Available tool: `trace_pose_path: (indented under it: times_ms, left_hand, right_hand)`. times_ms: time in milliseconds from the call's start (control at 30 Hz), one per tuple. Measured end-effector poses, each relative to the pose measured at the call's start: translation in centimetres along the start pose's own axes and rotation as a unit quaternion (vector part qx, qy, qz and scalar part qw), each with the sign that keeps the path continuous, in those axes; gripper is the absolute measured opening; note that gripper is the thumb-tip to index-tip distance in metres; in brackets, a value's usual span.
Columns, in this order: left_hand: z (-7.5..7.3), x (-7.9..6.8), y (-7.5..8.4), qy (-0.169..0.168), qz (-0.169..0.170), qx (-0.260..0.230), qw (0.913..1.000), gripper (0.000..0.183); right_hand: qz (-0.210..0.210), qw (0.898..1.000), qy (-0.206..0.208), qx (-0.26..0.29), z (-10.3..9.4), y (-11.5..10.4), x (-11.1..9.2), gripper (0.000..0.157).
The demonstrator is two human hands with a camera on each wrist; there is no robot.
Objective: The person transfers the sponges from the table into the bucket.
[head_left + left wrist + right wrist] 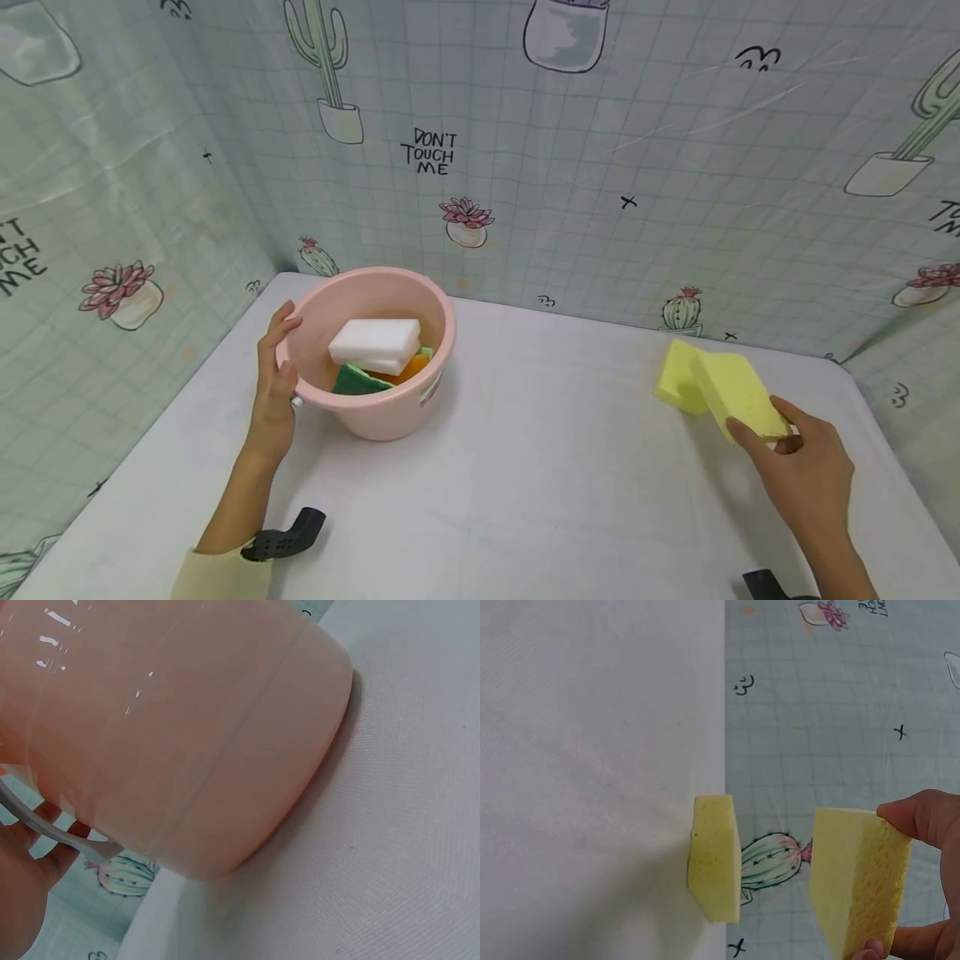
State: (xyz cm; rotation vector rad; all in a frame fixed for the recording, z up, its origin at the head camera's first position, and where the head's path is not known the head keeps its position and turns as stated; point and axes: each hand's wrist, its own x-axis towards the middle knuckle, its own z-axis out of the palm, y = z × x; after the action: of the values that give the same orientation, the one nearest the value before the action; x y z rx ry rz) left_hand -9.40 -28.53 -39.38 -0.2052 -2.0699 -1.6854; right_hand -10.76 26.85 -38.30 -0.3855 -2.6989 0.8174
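A pink plastic bucket stands at the back left of the table, with a white sponge block, a green sponge and something orange inside. My left hand grips its left rim; in the left wrist view, fingers show behind the grey handle. At the right, my right hand pinches a yellow sponge by its near end, thumb on one side and fingers on the other. The right wrist view shows this sponge raised. Another yellow sponge lies on the table behind it, partly covered in the head view.
A white table spans the space between bucket and sponges. Behind and beside it hangs a grid-patterned cloth printed with cacti. Black bands sit on the wrists.
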Motion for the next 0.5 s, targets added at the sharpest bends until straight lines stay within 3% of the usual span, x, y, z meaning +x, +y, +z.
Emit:
trace_pose_path:
  times_ms: [500]
  left_hand:
    - [0.0, 0.0, -0.1, 0.001, 0.012, -0.011, 0.9999, 0.053]
  right_hand:
    - [-0.081, 0.996, 0.004, 0.032, -0.1, -3.9, 0.4, 0.063]
